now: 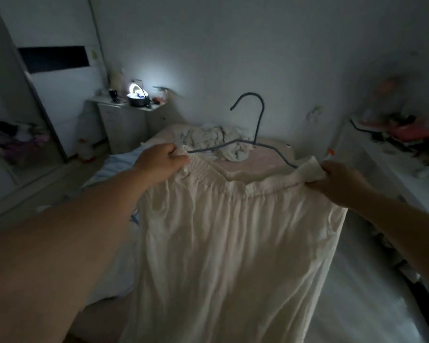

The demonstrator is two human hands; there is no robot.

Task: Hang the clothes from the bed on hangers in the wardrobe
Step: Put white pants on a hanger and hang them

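A long cream skirt [221, 243] with a gathered elastic waistband hangs spread out in front of me over the bed [114, 169]. My left hand [162, 160] grips the left end of its waistband. My right hand [339, 181] grips the right end. A thin blue wire hanger [258, 120] sits inside the waistband, its two arms reaching toward my hands and its hook standing up at the centre. A crumpled pile of light clothes [218, 142] lies farther back on the bed near the wall.
The wardrobe [22, 107] with sliding doors stands at the left, clothes showing on a shelf inside. A white nightstand [124, 120] with a lit lamp [136, 95] stands at the bed's head. A cluttered white shelf [394, 144] runs along the right.
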